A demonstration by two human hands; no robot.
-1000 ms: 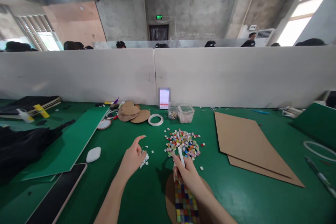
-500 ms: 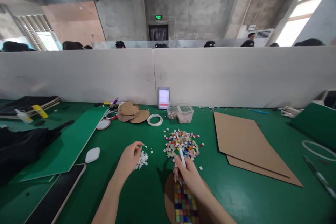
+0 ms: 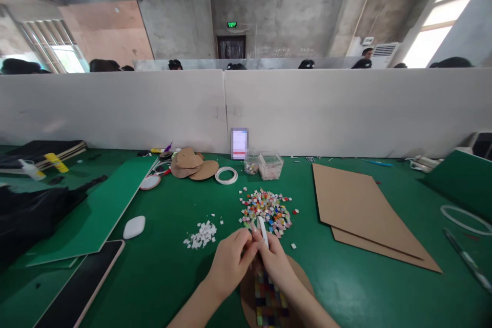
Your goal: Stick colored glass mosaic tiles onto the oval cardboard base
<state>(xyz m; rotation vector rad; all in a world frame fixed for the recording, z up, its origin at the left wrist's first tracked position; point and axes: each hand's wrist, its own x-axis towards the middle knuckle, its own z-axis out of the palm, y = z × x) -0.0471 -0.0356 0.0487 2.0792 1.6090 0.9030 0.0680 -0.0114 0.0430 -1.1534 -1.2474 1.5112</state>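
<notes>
My right hand [image 3: 274, 257] grips a slim white stick-like tool [image 3: 263, 230] that points up and away. Against its fingertips, my left hand [image 3: 232, 259] is closed in a pinch; whatever lies between those fingers is hidden. Below both hands a strip of small coloured mosaic tiles [image 3: 269, 300] lies on a round cardboard piece [image 3: 248, 300], partly covered by the right hand and forearm. Just beyond the fingers spreads a pile of loose coloured tiles [image 3: 267, 207]. A heap of small white pieces [image 3: 202, 236] sits to the left of my left hand.
Clear containers [image 3: 271, 165] stand by a phone-like screen [image 3: 240, 143] at the back. A white tape roll [image 3: 226, 176] and cardboard discs [image 3: 188, 161] lie left of them. Cardboard sheets [image 3: 357, 205] are at right; a white case [image 3: 134, 227] and a dark flat panel [image 3: 82, 287] at left.
My left hand has moved right from the white pieces to meet my right hand's fingertips, uncovering the heap. The right hand stays above the mosaic strip, still gripping the white tool.
</notes>
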